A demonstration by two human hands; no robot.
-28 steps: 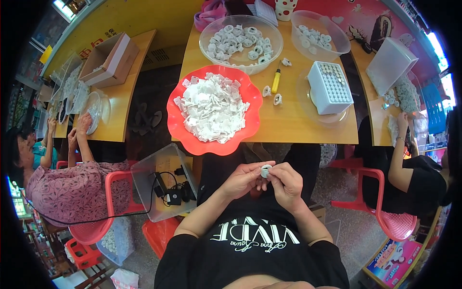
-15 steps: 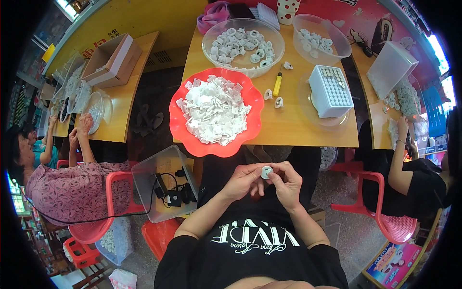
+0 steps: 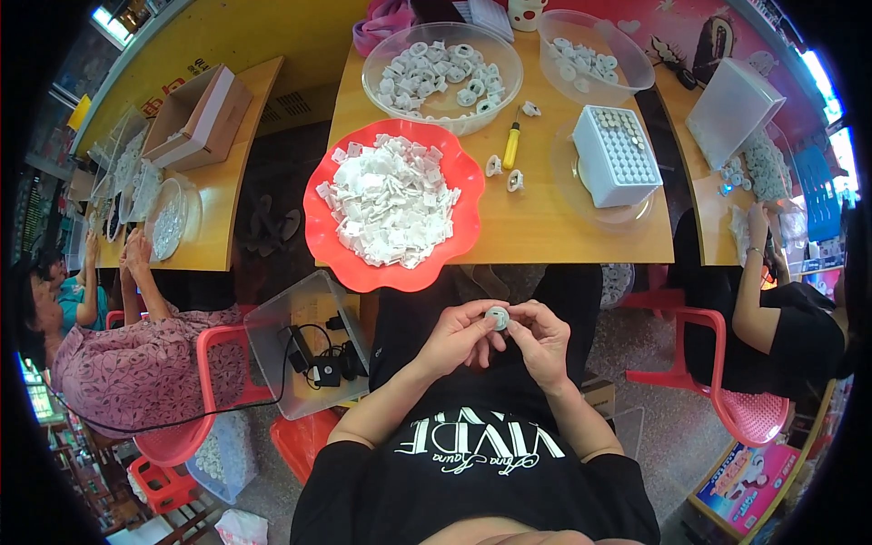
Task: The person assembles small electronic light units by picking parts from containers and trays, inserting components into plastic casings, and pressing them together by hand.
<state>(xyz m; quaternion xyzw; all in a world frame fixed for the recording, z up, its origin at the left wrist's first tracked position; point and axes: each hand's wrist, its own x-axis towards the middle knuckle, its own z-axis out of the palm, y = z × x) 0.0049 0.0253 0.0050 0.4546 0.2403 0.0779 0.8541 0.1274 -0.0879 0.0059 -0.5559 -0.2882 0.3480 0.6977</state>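
Note:
Above my lap, a small round white plastic part (image 3: 497,317) is pinched between the fingertips of both hands. My left hand (image 3: 461,336) grips its left side with thumb and fingers. On the other side, my right hand (image 3: 542,343) has closed its thumb and forefinger on the same part. Just past my hands, a red wavy-edged bowl (image 3: 318,232) full of small flat white pieces (image 3: 395,200) overhangs the table's front edge. To its right on the table lie a yellow-handled screwdriver (image 3: 512,143) and a few loose white parts (image 3: 515,180).
Behind stand a large clear bowl (image 3: 372,82) of round white parts and a smaller clear bowl (image 3: 643,77). A white box (image 3: 607,189) of upright cylinders sits at the table's right. People work at both sides. A clear bin (image 3: 272,363) with black cables stands left of my legs.
The white part has tilted between my fingers and shows a different face. The view has shifted slightly, so the table and bowls sit a little higher and further left.

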